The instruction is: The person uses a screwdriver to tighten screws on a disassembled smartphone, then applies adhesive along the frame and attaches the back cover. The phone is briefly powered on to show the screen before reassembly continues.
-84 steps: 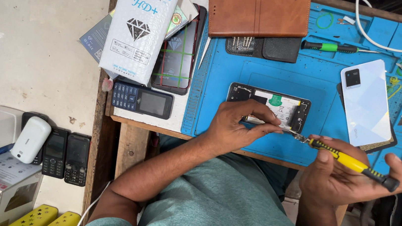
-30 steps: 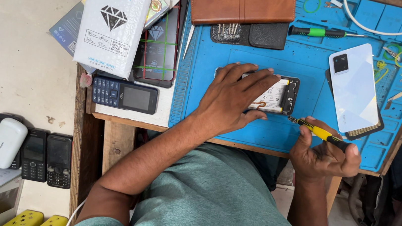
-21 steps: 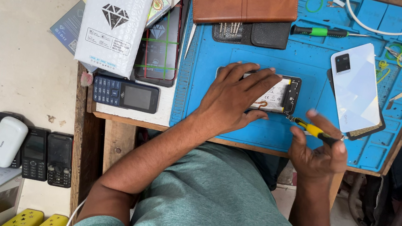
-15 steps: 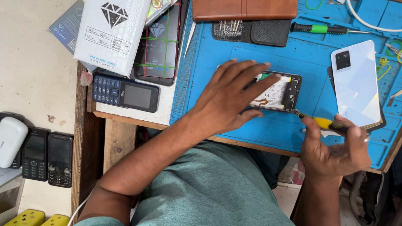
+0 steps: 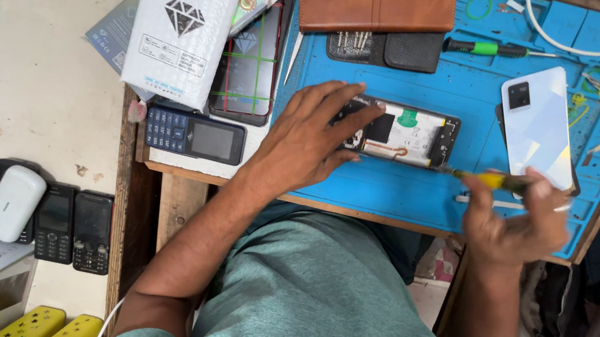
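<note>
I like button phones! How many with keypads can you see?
3: a blue phone on the bench beside the left hand, and two black phones lower left. More may be hidden.

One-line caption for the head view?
Left hand steadies an opened phone while right hand works a yellow screwdriver.

1. A single head-worn view looks almost straight down from above the person's chest.
2. It faces the table (image 5: 137, 174), whose far edge lies at the top of the frame.
3. It sits close: forearms, lap and blue mat (image 5: 401, 194) fill the picture.
</note>
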